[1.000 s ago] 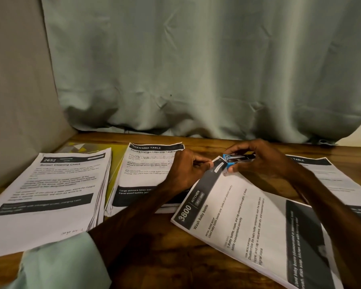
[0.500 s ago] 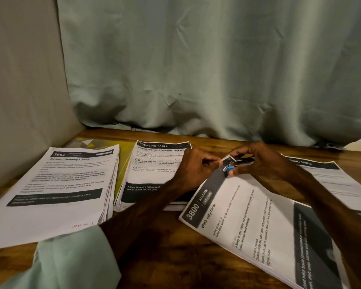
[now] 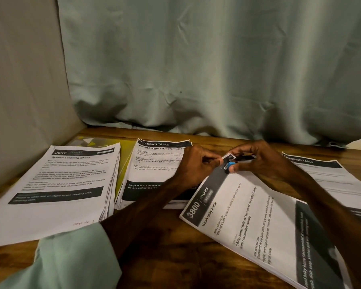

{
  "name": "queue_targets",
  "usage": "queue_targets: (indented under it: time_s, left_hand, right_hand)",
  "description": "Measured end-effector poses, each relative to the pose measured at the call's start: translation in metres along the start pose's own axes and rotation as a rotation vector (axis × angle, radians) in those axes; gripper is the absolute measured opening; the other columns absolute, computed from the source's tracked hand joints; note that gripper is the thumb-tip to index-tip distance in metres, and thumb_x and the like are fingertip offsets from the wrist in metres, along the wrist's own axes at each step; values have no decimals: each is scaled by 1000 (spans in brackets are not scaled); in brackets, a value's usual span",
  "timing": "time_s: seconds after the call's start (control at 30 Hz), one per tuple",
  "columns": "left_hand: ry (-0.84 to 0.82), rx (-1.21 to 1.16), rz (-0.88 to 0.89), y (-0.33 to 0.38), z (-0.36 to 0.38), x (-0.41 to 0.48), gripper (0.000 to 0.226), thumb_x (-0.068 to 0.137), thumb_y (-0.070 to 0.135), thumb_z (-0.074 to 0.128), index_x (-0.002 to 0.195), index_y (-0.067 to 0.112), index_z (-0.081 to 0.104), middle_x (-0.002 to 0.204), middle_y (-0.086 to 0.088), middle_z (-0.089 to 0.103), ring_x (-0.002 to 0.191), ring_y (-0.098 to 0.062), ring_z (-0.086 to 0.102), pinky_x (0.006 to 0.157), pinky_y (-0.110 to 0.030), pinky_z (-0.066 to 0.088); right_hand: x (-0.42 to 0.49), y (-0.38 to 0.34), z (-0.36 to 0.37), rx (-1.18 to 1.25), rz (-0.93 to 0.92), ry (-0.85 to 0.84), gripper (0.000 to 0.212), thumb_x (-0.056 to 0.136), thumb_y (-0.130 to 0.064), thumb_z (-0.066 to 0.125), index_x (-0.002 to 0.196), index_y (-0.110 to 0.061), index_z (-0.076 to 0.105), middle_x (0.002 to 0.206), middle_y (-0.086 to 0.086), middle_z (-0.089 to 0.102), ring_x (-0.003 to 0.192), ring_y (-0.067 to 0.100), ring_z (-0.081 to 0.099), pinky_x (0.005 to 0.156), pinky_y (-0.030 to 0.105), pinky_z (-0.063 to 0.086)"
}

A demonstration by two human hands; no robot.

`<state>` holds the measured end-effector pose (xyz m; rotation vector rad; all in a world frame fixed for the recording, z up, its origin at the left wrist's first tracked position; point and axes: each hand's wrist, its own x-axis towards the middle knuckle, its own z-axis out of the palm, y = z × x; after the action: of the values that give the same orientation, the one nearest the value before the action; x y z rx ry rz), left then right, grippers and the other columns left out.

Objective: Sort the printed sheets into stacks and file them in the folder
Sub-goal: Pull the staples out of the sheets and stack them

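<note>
Hands meet at the far corner of the 3800 stack, which lies slanted on the wooden table. Your left hand pinches that corner, fingers curled on the paper. Your right hand grips a small blue-and-black tool set against the same corner; clip or stapler, you cannot tell. Just left of the 3800 stack lies the Dressing Table stack. Further left, the yellow folder shows from under the papers, then the 2652 stack. Right of the 3800 stack, a fourth stack lies behind your right forearm.
</note>
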<state>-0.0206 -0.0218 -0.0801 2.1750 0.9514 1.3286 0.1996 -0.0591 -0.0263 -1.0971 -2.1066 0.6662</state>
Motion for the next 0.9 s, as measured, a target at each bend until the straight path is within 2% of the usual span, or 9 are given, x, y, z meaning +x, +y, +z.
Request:
queue_targets:
  time_s: [0.13, 0.3, 0.43, 0.57, 0.63, 0.77, 0.9]
  left_hand:
    - [-11, -9, -14, 0, 0, 1, 12, 90, 16, 76, 100, 15, 81, 90, 3, 80, 77, -11, 73, 68, -37, 57]
    - [-10, -9, 0, 0, 0, 0, 12, 90, 16, 77, 101, 16, 82, 88, 3, 80, 76, -11, 74, 67, -37, 58]
    - [2, -4, 1, -1, 0, 0, 13, 89, 15, 77, 101, 16, 81, 88, 3, 79, 76, -14, 74, 67, -41, 57]
    - [-4, 3, 8, 0, 0, 1, 13, 89, 16, 77, 102, 16, 81, 88, 3, 80, 76, -13, 74, 67, -40, 57]
    - [2, 3, 2, 0, 0, 1, 13, 88, 16, 78, 101, 16, 81, 89, 4, 79, 77, -11, 73, 67, -35, 57]
    - [5, 26, 21, -1, -2, 2, 13, 88, 15, 79, 100, 17, 82, 88, 6, 79, 77, -8, 72, 63, -24, 54]
    - [-1, 36, 16, -4, -2, 2, 11, 88, 15, 78, 98, 16, 82, 87, 4, 79, 75, -9, 73, 66, -29, 57]
  right_hand:
    - [-1, -2, 1, -7, 16, -7, 25, 83, -12, 83, 107, -17, 79, 101, 0, 78, 94, 19, 74, 89, 45, 59]
    - [-2, 0, 3, 43, 22, 21, 23, 83, -12, 83, 105, -14, 79, 101, 7, 78, 93, 29, 74, 87, 59, 57]
    - [-1, -1, 6, 40, 19, 32, 23, 82, -13, 84, 104, -14, 79, 99, 8, 78, 93, 33, 73, 88, 60, 56]
    - [-3, -3, 8, 55, 24, 40, 23, 81, -13, 84, 103, -14, 80, 97, 7, 79, 93, 33, 74, 84, 51, 58]
    - [-3, -3, 13, 92, 14, 81, 24, 80, -8, 83, 103, -11, 81, 97, 8, 79, 93, 30, 74, 82, 44, 59]
    - [-3, -1, 22, 106, -22, 143, 25, 80, -5, 82, 105, -7, 80, 98, 5, 79, 95, 30, 75, 84, 41, 60]
    - [-5, 6, 20, 177, 20, 68, 28, 81, -5, 79, 109, -6, 76, 104, 5, 78, 99, 21, 73, 82, 24, 57]
